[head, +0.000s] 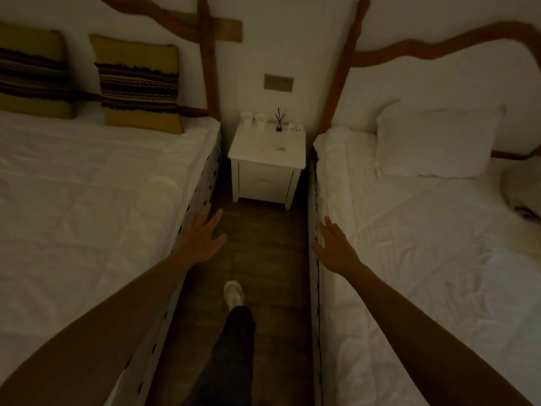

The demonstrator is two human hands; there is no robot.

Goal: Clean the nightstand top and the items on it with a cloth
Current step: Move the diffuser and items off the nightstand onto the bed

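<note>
A white nightstand point(292, 152) stands against the far wall between two beds. On its back edge are two white cups point(253, 120), a dark reed diffuser point(279, 124) and a small white item point(296, 128). Small bits of litter point(278, 147) lie on its top. My left hand point(202, 235) is stretched forward beside the left bed's edge, fingers apart, holding nothing. My right hand point(335, 249) is spread over the right bed's edge, also empty. Both hands are well short of the nightstand. No cloth is in view.
The left bed point(87, 186) carries two striped yellow cushions point(139, 83). A white pillow point(436, 142) lies on the right bed point(424, 244). Between the beds runs a narrow strip of dark wooden floor point(263, 244), where my leg and white shoe point(233, 293) step forward. The room is dim.
</note>
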